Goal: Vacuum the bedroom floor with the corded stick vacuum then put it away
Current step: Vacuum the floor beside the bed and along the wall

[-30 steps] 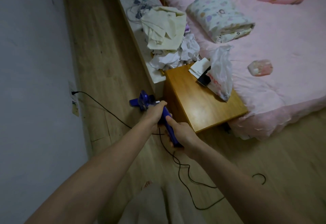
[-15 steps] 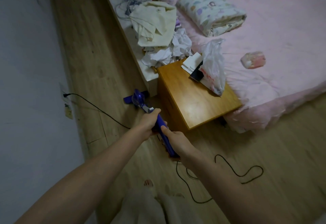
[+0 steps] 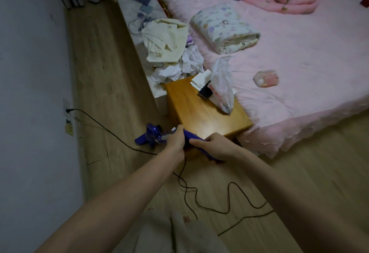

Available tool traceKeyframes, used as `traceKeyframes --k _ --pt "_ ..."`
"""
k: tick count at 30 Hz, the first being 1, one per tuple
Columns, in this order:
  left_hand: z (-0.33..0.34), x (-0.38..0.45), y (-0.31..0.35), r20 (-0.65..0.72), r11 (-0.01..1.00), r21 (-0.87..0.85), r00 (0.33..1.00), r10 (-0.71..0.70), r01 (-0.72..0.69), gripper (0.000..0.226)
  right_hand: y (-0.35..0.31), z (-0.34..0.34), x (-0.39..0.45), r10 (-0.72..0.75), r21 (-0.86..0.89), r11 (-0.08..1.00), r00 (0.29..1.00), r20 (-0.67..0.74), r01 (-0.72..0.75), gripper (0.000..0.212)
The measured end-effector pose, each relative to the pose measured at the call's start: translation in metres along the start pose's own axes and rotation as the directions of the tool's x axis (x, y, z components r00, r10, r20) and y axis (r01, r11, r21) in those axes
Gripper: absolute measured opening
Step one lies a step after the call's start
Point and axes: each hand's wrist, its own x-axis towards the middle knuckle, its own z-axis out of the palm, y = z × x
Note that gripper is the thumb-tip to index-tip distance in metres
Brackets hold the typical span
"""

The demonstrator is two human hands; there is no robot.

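Bedroom floorboards (image 3: 103, 69) run in a narrow strip between a pale wall and a low white ledge, with a pink bed (image 3: 299, 57) filling the right of the scene and a small wooden nightstand (image 3: 201, 113) standing at its near corner. A person grips a purple corded stick vacuum (image 3: 151, 136) with both hands: the left hand (image 3: 175, 140) is wrapped around the shaft just behind the motor body, and the right hand (image 3: 215, 145) is curled over the handle nearer the body, both closed firmly on the machine. The vacuum's lower end sits at floor level in the gap beside the nightstand, its nozzle largely hidden from the head camera. A black cord (image 3: 209, 199) trails from the handle in loose loops across the floor near the person's feet, while another stretch runs left to a plug (image 3: 68, 110) seated in a wall socket. A heap of crumpled clothes (image 3: 169, 53) lies on the ledge, a folded patterned quilt (image 3: 223, 27) rests on the bed, and a plastic bag (image 3: 221, 85) and papers sit on the nightstand's top surface. With the plug in and the head down on the floor, the job appears to be in its vacuuming stage, working the strip along the wall. The next pass likely calls for steering around the nightstand's corner while keeping the slack cord clear of the nozzle and feet.
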Motion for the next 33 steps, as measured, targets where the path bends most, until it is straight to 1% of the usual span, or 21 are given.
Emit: traceKeyframes --k 1,2,4,8,12,15,18,20,22,26,29,33 --pt "0.007 0.007 -0.001 -0.022 1.000 -0.016 1.000 -0.003 0.002 0.063 0.001 -0.011 0.004 -0.016 -0.021 1.000 1.000 0.014 0.016 0.047" --pt "0.013 0.017 -0.002 -0.039 1.000 -0.022 0.999 0.003 -0.004 0.064 0.002 -0.020 0.009 -0.024 -0.030 0.999 0.999 0.023 0.024 0.049" --pt "0.025 0.032 0.001 -0.060 1.000 -0.023 0.998 0.014 -0.015 0.058 0.001 -0.034 0.019 -0.029 -0.044 0.999 0.999 0.031 0.030 0.050" --pt "0.035 0.047 0.016 -0.082 0.999 -0.033 0.996 0.031 -0.034 0.058 -0.006 -0.046 0.038 -0.036 -0.061 0.997 0.998 0.043 0.039 0.051" --pt "0.030 0.045 0.039 -0.063 0.998 -0.049 0.997 0.047 -0.050 0.040 -0.017 -0.040 0.063 -0.043 -0.029 0.999 0.998 0.050 0.045 0.055" --pt "0.013 0.063 0.059 -0.059 0.998 -0.060 0.998 0.027 -0.031 0.035 -0.033 -0.024 0.088 -0.019 0.021 1.000 0.997 0.078 0.017 0.054" --pt "-0.009 0.081 0.090 -0.074 0.997 -0.079 0.997 0.013 -0.019 0.014 -0.059 -0.002 0.116 -0.026 0.068 0.998 0.994 0.103 0.019 0.051" --pt "-0.024 0.094 0.114 -0.076 0.997 -0.074 0.997 0.002 -0.008 0.017 -0.083 0.012 0.136 -0.033 0.082 0.996 0.995 0.094 0.026 0.049" --pt "-0.040 0.108 0.140 -0.084 0.998 -0.058 0.996 0.009 -0.014 0.015 -0.109 0.024 0.156 -0.042 0.089 0.995 0.995 0.085 0.034 0.048" --pt "-0.065 0.139 0.185 -0.091 0.999 -0.001 0.995 0.051 -0.051 0.017 -0.152 0.045 0.191 -0.036 0.134 0.991 0.996 0.085 0.024 0.047" --pt "-0.082 0.158 0.208 -0.087 0.997 0.036 0.994 0.072 -0.069 0.017 -0.176 0.059 0.209 -0.053 0.124 0.991 0.996 0.066 0.044 0.043" --pt "-0.101 0.176 0.232 -0.097 0.994 0.066 0.991 0.090 -0.084 0.024 -0.203 0.073 0.223 -0.025 0.135 0.991 0.998 0.051 0.018 0.047"
